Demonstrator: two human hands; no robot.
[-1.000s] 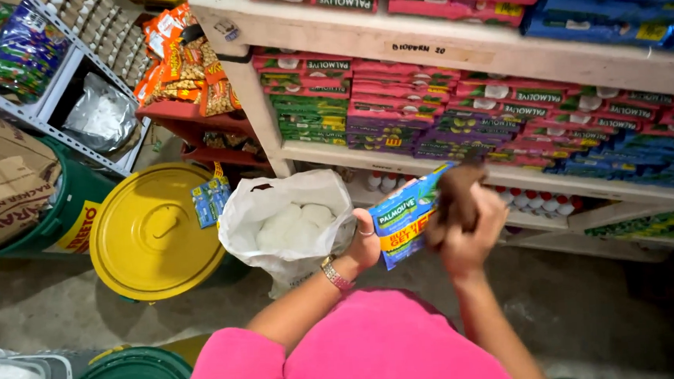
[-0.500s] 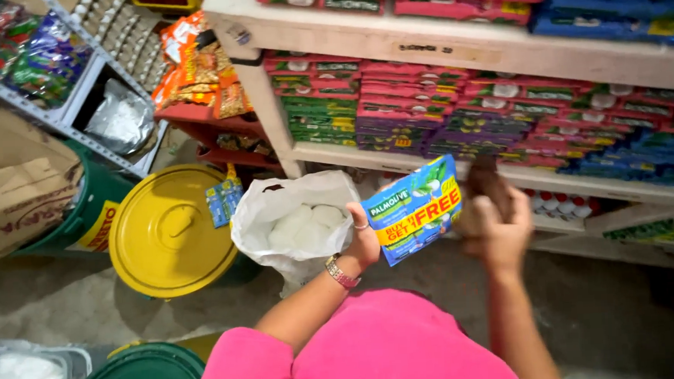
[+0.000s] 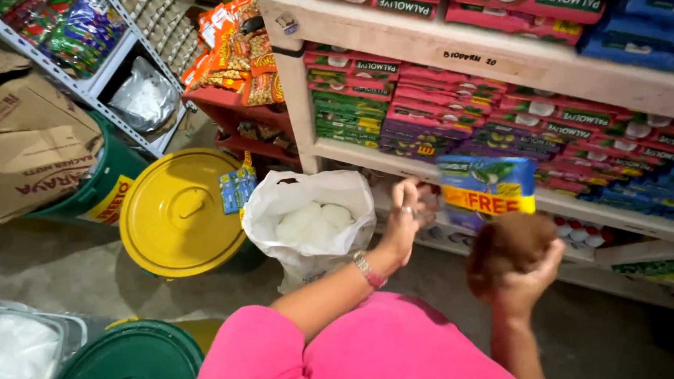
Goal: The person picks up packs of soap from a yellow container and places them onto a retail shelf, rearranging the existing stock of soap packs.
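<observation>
Since the earlier frame the view has swung closer to the shelves, and the blue and green packet with a yellow band (image 3: 488, 191) has gone from being held out flat in front of the body to standing upright just above the right hand, close against the lower shelf (image 3: 584, 207). The left hand (image 3: 405, 223) has loosened: its fingers are now half spread, fingertips touching the packet's left edge rather than pinching it firmly. The right hand (image 3: 520, 276) has dropped lower and is curled shut around one brown rounded thing (image 3: 507, 244), which hides most of its fingers.

Just left of the left hand stands one white plastic bag (image 3: 308, 218), mouth open, with white lumps inside; their number cannot be told. Farther left of that hand lies one yellow round lid (image 3: 177, 213) on a bin, with one small blue packet (image 3: 237, 188) at its right edge. Below the left forearm sits one dark green bin lid (image 3: 127, 370). Two shelf boards are in view above the hands, stacked with many flat pink, green, purple and blue boxes, too many to count.
</observation>
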